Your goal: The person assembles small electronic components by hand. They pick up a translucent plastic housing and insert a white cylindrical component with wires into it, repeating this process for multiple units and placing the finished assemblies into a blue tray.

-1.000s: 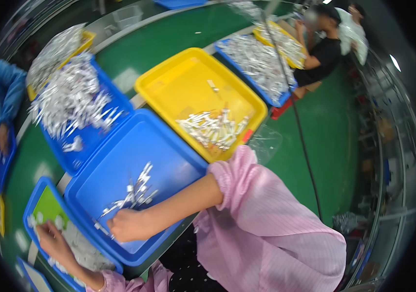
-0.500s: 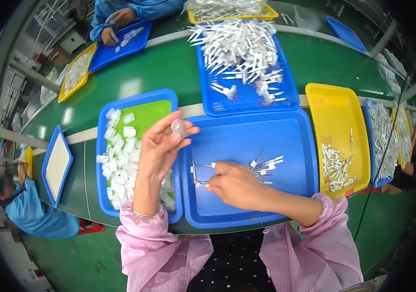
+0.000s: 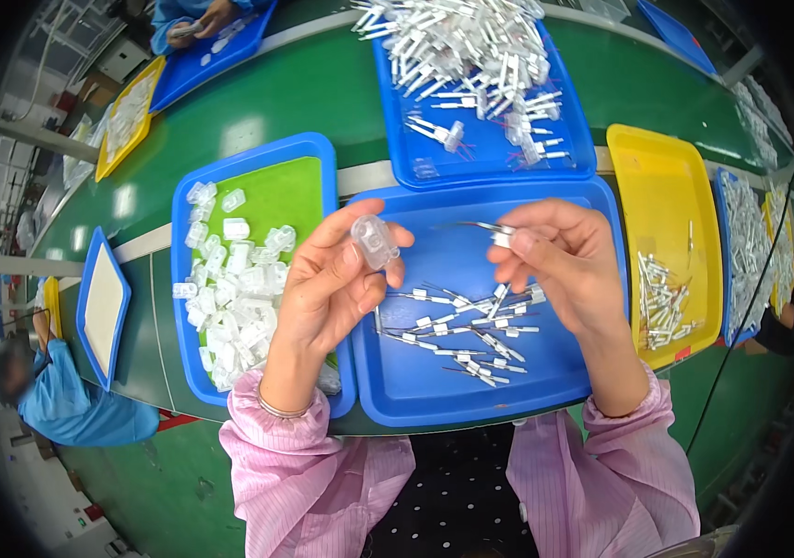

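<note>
The left hand [image 3: 327,284] grasps a small, rounded, clear plastic shell [image 3: 375,243] between its fingers, above the left side of a wide blue plastic tray [image 3: 560,367]. To the right, the right hand's [image 3: 569,265] fingers pinch a slim white part with thin dark wire [image 3: 501,237]. Similar white parts [image 3: 495,349] lie nearer, in that tray; loose clear shells [image 3: 239,312] sit farther left.

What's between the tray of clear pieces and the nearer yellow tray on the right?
A blue tray with loose white wired parts in it; the head view shows it.
</note>
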Tool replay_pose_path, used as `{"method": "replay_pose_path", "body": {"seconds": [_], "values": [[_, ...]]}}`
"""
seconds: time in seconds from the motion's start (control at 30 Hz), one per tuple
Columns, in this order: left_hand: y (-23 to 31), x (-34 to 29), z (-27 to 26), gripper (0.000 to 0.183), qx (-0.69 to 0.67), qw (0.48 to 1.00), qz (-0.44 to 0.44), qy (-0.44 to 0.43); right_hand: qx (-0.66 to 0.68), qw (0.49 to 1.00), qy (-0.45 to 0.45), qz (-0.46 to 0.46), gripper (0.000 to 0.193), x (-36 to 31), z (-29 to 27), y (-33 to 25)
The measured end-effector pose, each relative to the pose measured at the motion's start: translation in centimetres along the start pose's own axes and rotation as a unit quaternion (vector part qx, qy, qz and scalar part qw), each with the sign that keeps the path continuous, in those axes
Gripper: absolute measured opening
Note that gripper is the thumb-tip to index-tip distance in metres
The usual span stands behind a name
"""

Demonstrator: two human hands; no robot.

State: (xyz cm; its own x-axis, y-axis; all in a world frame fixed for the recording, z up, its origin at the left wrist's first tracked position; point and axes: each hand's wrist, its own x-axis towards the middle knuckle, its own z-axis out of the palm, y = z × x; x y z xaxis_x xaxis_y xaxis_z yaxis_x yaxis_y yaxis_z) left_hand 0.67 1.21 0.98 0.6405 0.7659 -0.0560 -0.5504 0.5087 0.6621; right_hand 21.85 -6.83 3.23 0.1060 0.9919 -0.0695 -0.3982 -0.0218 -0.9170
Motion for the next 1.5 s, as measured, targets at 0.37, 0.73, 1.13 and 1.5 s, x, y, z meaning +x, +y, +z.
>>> {"method": "replay_pose_path", "body": {"seconds": [0.37,0.73,1.13,1.5], "values": [[-3.5,-0.9,0.8,0.026,0.256,0.965,-0.047,0.024,0.067,0.988,-0.114,0.086,0.015,-1.2,2.6,2.9],[-2.1,-0.2,-0.6,0.033,0.044,0.996,-0.064,-0.038,-0.102,0.983,0.008,-0.151,0.013,-0.4,1.3,1.2],[-1.6,-0.3,-0.9,0.034,0.005,0.997,-0.048,-0.053,-0.362,0.878,0.004,-0.314,0.017,-0.5,1.4,0.7],[-1.2,-0.2,-0.8,0.029,0.284,0.955,0.067,-0.055,-0.417,0.851,-0.008,-0.319,0.019,-1.0,1.6,0.1]]}}
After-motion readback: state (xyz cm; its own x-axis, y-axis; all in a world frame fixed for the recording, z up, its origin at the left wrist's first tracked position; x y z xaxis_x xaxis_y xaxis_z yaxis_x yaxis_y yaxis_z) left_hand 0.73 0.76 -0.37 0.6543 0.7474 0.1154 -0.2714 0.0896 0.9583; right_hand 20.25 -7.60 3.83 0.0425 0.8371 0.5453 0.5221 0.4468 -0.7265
